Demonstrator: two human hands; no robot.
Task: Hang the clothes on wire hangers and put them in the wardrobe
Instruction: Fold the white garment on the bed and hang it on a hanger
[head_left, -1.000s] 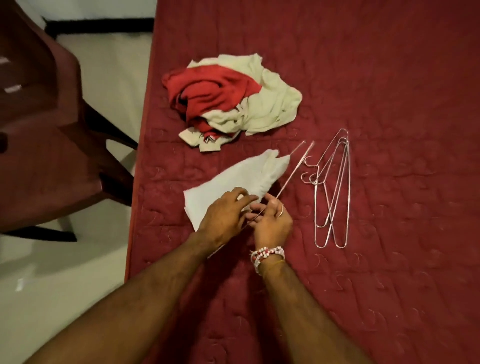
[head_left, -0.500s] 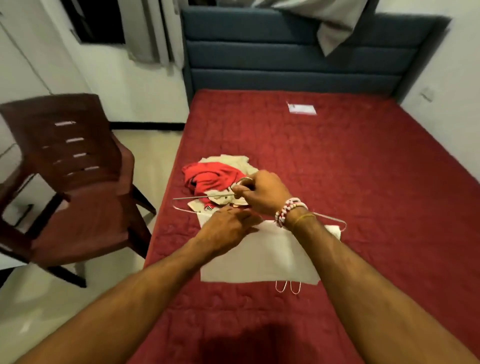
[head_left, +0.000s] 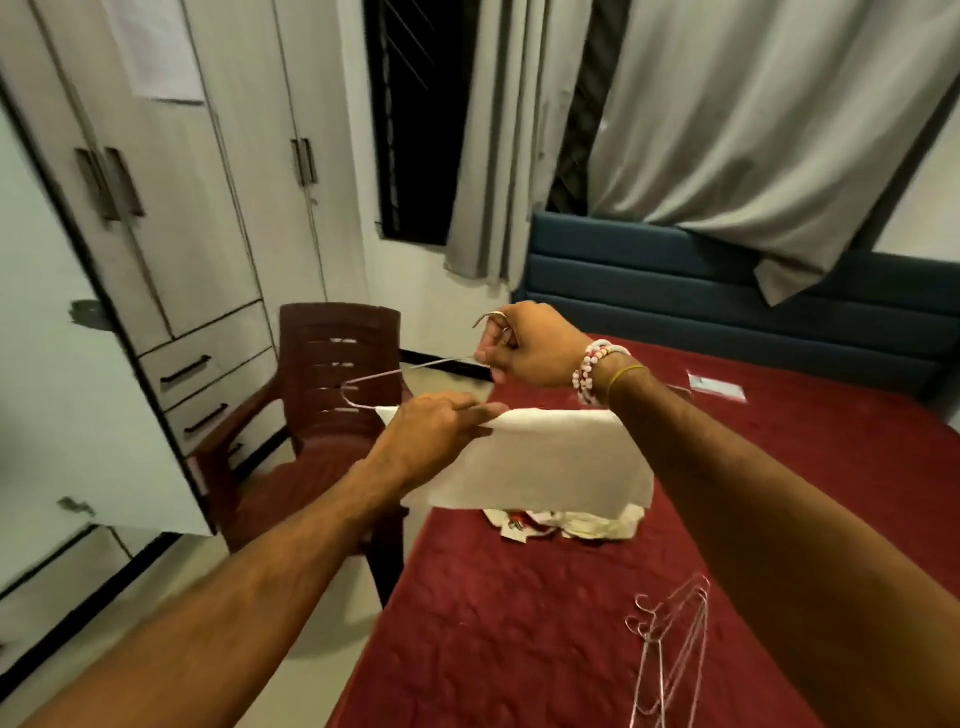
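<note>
1. Right hand (head_left: 530, 347) raised over the bed (head_left: 519, 634), fingers curled tight round the neck of a wire hanger (head_left: 382, 375), hook poking out above the knuckles.
2. Left hand (head_left: 431, 434) just below, pinching the top edge of the white cloth (head_left: 550, 462) at the hanger's lower bar.
3. White cloth draped over that bar, hanging clear of the bed; hanger's left corner bare, jutting toward the chair (head_left: 332, 364).
4. Pile of clothes (head_left: 571, 524) on the bed, partly hidden behind the cloth.
5. Spare hangers (head_left: 670, 639) lying together on the bed, near the right forearm.
6. Wardrobe (head_left: 171, 218) at left, chair standing between it and the bed.
</note>
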